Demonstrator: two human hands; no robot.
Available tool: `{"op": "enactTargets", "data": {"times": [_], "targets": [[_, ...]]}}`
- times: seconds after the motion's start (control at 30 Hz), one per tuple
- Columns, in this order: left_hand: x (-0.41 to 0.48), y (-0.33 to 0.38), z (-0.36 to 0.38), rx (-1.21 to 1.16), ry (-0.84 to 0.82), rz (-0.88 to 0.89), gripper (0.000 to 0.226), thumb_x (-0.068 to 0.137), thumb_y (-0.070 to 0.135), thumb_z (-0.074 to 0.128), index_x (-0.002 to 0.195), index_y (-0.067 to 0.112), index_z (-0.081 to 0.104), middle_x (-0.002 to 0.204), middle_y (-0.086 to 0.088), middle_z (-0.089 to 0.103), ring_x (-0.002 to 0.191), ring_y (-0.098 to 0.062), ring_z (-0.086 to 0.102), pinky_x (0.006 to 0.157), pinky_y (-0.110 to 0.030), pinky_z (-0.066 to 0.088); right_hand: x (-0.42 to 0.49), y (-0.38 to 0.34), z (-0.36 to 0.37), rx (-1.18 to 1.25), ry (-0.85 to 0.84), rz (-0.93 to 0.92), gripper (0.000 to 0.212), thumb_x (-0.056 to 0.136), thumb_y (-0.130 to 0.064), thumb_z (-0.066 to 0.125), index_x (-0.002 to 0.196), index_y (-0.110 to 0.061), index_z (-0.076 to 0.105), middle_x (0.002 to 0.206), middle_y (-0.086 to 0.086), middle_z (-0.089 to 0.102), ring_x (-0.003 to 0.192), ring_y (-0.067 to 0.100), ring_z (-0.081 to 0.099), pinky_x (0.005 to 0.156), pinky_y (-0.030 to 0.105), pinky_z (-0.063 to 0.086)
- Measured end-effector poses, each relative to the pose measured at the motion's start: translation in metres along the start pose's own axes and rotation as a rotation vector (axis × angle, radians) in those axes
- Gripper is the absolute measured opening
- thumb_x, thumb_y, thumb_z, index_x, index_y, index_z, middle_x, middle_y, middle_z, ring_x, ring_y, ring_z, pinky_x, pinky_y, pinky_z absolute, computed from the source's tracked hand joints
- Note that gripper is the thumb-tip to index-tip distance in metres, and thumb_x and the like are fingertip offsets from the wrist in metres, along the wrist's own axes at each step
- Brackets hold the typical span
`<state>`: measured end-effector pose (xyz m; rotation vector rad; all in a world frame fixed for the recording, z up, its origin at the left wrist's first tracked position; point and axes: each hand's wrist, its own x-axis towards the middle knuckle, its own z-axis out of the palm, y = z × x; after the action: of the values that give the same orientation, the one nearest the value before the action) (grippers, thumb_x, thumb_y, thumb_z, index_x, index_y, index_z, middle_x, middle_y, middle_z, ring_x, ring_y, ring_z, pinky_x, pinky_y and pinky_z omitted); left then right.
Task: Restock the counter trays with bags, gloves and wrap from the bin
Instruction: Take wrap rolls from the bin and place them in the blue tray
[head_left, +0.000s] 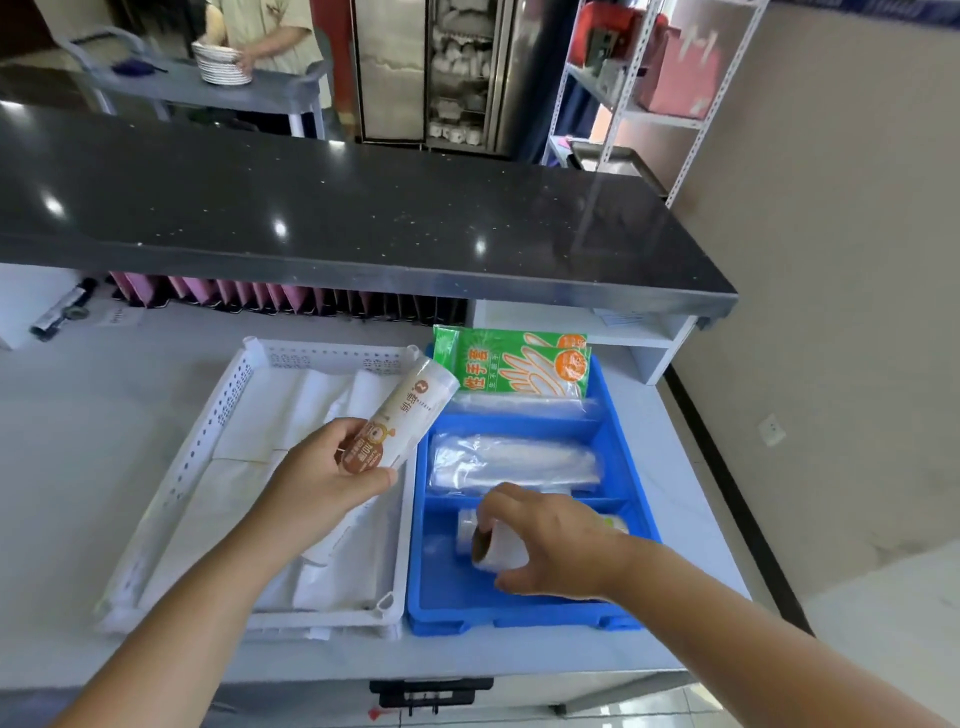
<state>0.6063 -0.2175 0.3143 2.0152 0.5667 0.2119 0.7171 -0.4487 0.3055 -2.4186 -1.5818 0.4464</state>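
Blue tray (631, 462), three compartments. Far one: green glove packs (519, 366) leaning on the back wall, over clear bags. Middle: clear plastic bundle (514, 462) lying crosswise. Near one: white roll (501, 553), cardboard core facing left, tilted, gripped from above. White perforated bin (223, 410) just left of tray, holds white bags (291, 415). Second roll (402, 421), brown label, held tilted above the bin's right edge.

Blue tray (631, 467); white perforated bin (208, 431); green-orange glove packs (519, 366); black speckled counter (337, 202).

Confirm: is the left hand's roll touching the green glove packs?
Apart. In the head view, the roll in the left hand ends short of the green glove packs, with the blue tray's rim visible between.
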Motion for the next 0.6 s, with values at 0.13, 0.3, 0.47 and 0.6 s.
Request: {"op": "enactTargets", "data": {"times": [0.13, 0.3, 0.47, 0.6], "targets": [[0.008, 0.015, 0.014, -0.034, 0.012, 0.033, 0.025, 0.070, 0.044, 0.066, 0.091, 0.042, 0.054, 0.086, 0.014, 0.064, 0.075, -0.002, 0.061, 0.058, -0.023, 0.042, -0.010, 0.005, -0.003, 0.208, 0.089, 0.141, 0.057, 0.074, -0.024, 0.068, 0.121, -0.028, 0.037, 0.116, -0.008, 0.059, 0.097, 0.019, 0.054, 0.080, 0.031, 0.049], [0.011, 0.031, 0.034, -0.011, 0.030, 0.079, 0.030, 0.065, 0.050, 0.060, 0.092, 0.036, 0.055, 0.084, 0.011, 0.064, 0.073, -0.004, 0.061, 0.058, -0.027, 0.043, -0.024, 0.016, -0.026, 0.598, 0.415, 0.286, 0.060, 0.070, -0.009, 0.077, 0.120, -0.020, 0.047, 0.106, -0.008, 0.063, 0.095, 0.010, 0.059, 0.084, 0.021, 0.046], [0.008, 0.051, 0.063, -0.129, 0.023, 0.050, 0.031, 0.057, 0.048, 0.064, 0.085, 0.039, 0.056, 0.081, 0.013, 0.067, 0.068, 0.001, 0.062, 0.059, -0.024, 0.045, -0.046, 0.037, -0.060, 0.816, 0.785, 0.336, 0.057, 0.066, -0.002, 0.078, 0.107, -0.031, 0.050, 0.110, -0.002, 0.062, 0.103, 0.013, 0.060, 0.085, 0.032, 0.051], [0.005, 0.055, 0.098, -0.232, -0.045, -0.022, 0.039, 0.053, 0.046, 0.069, 0.087, 0.031, 0.056, 0.086, 0.009, 0.068, 0.081, -0.011, 0.066, 0.069, -0.035, 0.055, -0.060, 0.046, -0.072, 0.782, 0.930, 0.328, 0.060, 0.064, -0.003, 0.078, 0.105, -0.035, 0.049, 0.105, -0.010, 0.063, 0.098, 0.009, 0.061, 0.078, 0.019, 0.048]]}}
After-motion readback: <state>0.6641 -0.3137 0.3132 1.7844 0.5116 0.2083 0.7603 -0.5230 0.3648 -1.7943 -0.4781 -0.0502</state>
